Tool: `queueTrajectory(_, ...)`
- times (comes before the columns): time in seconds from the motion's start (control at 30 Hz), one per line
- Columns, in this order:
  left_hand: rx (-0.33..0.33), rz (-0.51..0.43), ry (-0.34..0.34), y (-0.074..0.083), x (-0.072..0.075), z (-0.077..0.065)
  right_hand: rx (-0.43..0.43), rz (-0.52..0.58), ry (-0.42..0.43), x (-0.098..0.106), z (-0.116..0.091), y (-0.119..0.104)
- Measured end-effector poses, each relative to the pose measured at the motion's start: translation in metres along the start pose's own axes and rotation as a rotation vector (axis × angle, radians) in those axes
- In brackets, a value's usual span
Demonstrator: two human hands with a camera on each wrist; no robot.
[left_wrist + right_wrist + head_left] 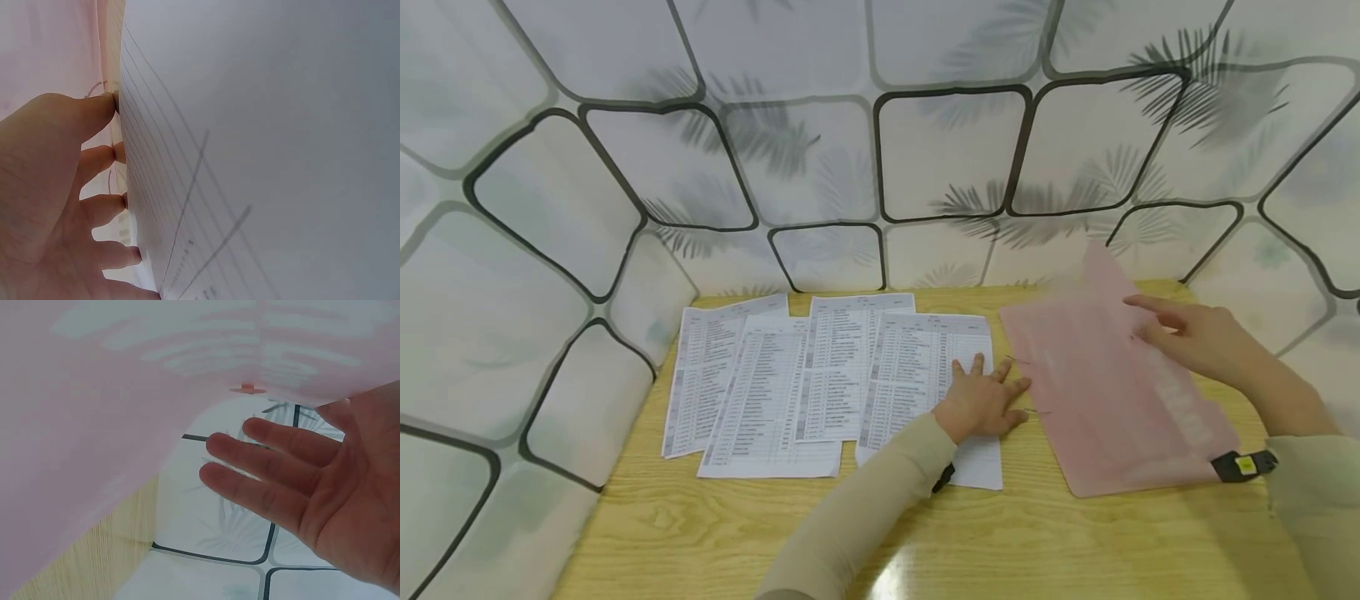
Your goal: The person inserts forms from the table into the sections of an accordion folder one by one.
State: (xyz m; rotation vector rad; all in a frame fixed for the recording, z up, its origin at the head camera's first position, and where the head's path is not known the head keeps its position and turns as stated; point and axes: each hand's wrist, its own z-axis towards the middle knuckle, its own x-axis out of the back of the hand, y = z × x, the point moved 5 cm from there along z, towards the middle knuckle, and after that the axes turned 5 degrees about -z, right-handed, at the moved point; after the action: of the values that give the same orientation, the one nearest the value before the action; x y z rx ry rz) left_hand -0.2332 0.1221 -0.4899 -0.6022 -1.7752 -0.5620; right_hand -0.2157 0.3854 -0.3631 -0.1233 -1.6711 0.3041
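In the head view my left hand (981, 400) lies with spread fingers over the right edge of the rightmost printed sheet (910, 358). Its fingertips reach toward the pink folder (1120, 400), which has thin strings at its left edge. The left wrist view shows the fingers (103, 209) along the edge of the lined paper (250, 125). My right hand (1210, 337) is at the folder's raised pink flap (1108, 279). Three extended fingers (269, 469) show in the right wrist view under the pink sheet (125, 400); the thumb is partly hidden behind it.
Several more printed sheets (767, 400) lie overlapping on the left of the wooden table (685, 533). A patterned wall covering (820, 158) rises behind and at both sides. A small orange-red piece (247, 389) sits on the pink sheet's edge.
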Motion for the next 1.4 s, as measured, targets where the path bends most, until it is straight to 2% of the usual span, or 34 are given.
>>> queueTrajectory(0.17, -0.002, -0.007, -0.003, 0.001, 0.0, 0.001, 0.004, 0.006, -0.008, -0.001, 0.001, 0.007)
queueTrajectory(0.4, -0.001, 0.004, -0.001, 0.0, -0.001, 0.001, 0.005, 0.094, -0.003, 0.002, 0.001, 0.019)
queueTrajectory(0.63, -0.005, 0.007, 0.004, 0.001, -0.001, 0.002, 0.013, 0.175, 0.081, 0.011, -0.005, 0.027)
queueTrajectory(0.73, -0.004, 0.003, 0.012, 0.001, 0.0, 0.001, 0.017, 0.195, 0.092, 0.013, -0.005, 0.024)
queueTrajectory(0.93, 0.001, -0.018, 0.022, 0.001, 0.0, 0.001, 0.033, 0.135, 0.105, 0.014, 0.0, 0.013)
queueTrajectory(1.13, 0.003, -0.015, 0.032, 0.0, 0.001, 0.001, 0.027, 0.126, 0.094, 0.01, 0.006, 0.007)
queueTrajectory(1.27, -0.023, -0.041, 0.04, -0.003, 0.004, 0.001, 0.045, 0.133, 0.1, 0.007, 0.008, 0.003)
queueTrajectory(1.4, -0.07, -0.088, 0.045, -0.012, 0.014, -0.004, 0.051, 0.159, 0.094, 0.005, 0.006, 0.0)
